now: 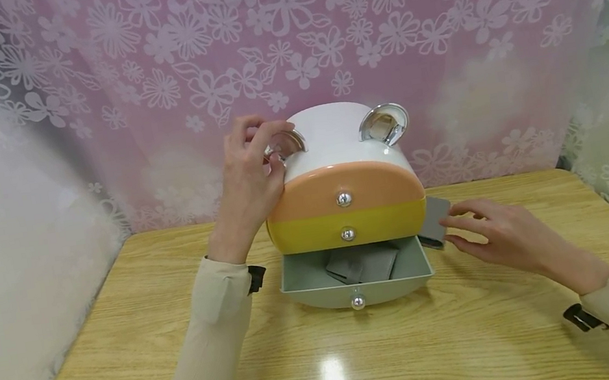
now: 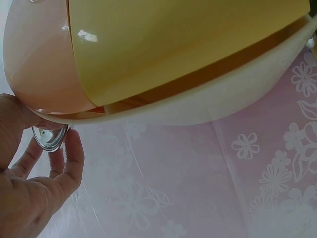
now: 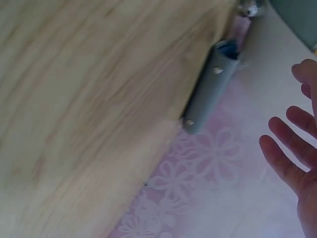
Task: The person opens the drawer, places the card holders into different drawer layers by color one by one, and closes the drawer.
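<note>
A small bear-shaped drawer chest [image 1: 332,136] stands at the back of the wooden table [image 1: 127,348]. It has a white top, an orange drawer [image 1: 342,187], a yellow drawer [image 1: 345,226] and a pale green bottom drawer [image 1: 357,290]. The bottom drawer is pulled out, with folded grey cloth [image 1: 361,263] inside. My left hand [image 1: 263,150] pinches the chest's left chrome ear [image 2: 49,138]. My right hand [image 1: 463,225] lies open, fingers straight, beside a flat grey pouch [image 1: 434,222] right of the chest. The fingertips reach its edge. In the right wrist view the pouch [image 3: 210,87] shows two snaps.
A pink flowered curtain [image 1: 434,32] hangs close behind the chest, with white lace curtains at both sides. A second chrome ear [image 1: 383,122] sits on the chest's right. Bare tabletop lies in front of the open drawer.
</note>
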### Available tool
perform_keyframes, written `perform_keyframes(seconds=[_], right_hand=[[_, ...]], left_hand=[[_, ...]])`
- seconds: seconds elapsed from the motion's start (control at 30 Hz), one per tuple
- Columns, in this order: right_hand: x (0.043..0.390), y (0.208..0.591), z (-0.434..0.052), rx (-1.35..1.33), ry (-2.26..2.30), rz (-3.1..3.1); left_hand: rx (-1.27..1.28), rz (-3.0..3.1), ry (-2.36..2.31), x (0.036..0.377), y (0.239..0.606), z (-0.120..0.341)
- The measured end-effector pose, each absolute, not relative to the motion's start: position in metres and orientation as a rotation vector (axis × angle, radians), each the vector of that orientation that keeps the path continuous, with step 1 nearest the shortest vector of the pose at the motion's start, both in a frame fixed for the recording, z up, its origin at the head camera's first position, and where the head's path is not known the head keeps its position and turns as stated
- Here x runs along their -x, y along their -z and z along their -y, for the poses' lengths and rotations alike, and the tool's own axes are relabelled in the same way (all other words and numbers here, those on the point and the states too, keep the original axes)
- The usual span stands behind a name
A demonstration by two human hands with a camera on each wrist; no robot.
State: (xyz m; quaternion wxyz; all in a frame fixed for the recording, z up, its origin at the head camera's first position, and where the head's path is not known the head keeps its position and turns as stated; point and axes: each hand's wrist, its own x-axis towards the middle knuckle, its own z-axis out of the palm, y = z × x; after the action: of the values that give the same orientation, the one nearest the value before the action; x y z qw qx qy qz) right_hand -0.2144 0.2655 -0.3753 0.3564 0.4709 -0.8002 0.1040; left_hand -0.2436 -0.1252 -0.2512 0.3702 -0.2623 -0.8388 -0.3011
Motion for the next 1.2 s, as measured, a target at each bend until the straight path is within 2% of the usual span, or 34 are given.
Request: perform_keyframes(seconds=[0.5, 0.97, 1.2], right_hand=[[0.243, 0.393, -0.271, -1.262, -0.142, 2.358], [0.24, 0.398, -0.284, -1.269, -0.07, 2.46], [0.232, 0.397, -0.296, -1.168, -0.067, 2.556]], left_hand=[[0.68, 2.136, 0.767, 0.244, 0.251, 0.127], [0.666, 2.161, 0.767, 0.243, 0.251, 0.125], [0.667, 2.162, 0.769, 0.242, 0.251, 0.125]])
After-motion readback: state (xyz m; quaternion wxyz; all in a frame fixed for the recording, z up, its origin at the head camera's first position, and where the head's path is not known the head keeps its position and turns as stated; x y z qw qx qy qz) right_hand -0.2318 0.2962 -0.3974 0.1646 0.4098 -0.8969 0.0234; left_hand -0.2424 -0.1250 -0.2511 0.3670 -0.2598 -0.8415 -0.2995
